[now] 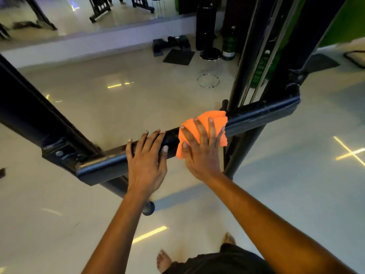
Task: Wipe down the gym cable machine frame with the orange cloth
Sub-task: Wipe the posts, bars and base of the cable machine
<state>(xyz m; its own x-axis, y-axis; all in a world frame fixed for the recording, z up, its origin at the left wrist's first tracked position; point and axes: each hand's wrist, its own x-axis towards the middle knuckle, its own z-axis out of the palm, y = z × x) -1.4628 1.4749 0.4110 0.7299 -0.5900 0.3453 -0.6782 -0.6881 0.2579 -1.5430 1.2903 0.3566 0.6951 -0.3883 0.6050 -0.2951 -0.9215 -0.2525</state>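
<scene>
The orange cloth (205, 123) lay draped over the black crossbar (256, 113), flattened beneath the right hand (201, 147), whose straight, spread fingers pressed it down. Just beside it, the left hand (146, 159) rested on the bar, fingers relaxed. Wiping well probably meant firm, even pressure and wrapping the cloth round the bar's underside.

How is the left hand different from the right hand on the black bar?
The left hand rests bare on the black bar, fingers bent over its top; the right hand presses the orange cloth with spread, straight fingers. The left hand lies nearer the bolted corner, the right nearer the uprights. Both sit on the same bar.
</scene>
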